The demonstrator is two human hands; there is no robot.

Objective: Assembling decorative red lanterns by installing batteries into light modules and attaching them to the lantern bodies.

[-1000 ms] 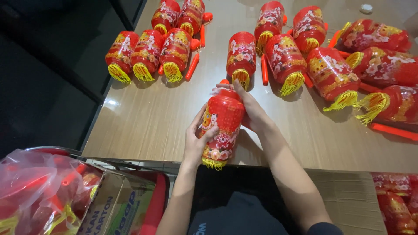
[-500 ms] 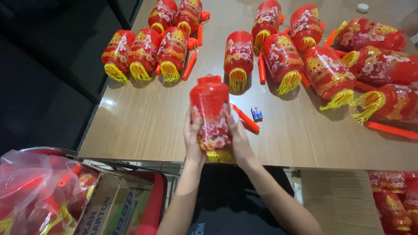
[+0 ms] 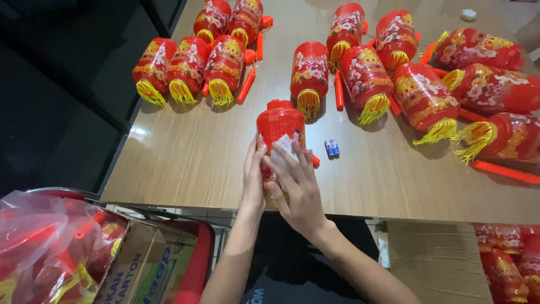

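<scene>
Red lantern now stands at the near edge of the tabletop, gripped by both hands; half a sec ago I saw it lifted higher. L hand fingers wrap its side, R hand fingers spread over its front w/ a white scrap. Small batteries lie just beside; finished lanterns behind.

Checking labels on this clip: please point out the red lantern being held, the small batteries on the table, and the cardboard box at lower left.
Red lantern (image 3: 279, 121), head view: upper red body above the fingers.
Small batteries (image 3: 332, 148), head view: middle of the pair.
Cardboard box (image 3: 140, 264), head view: printed side flap.
</scene>
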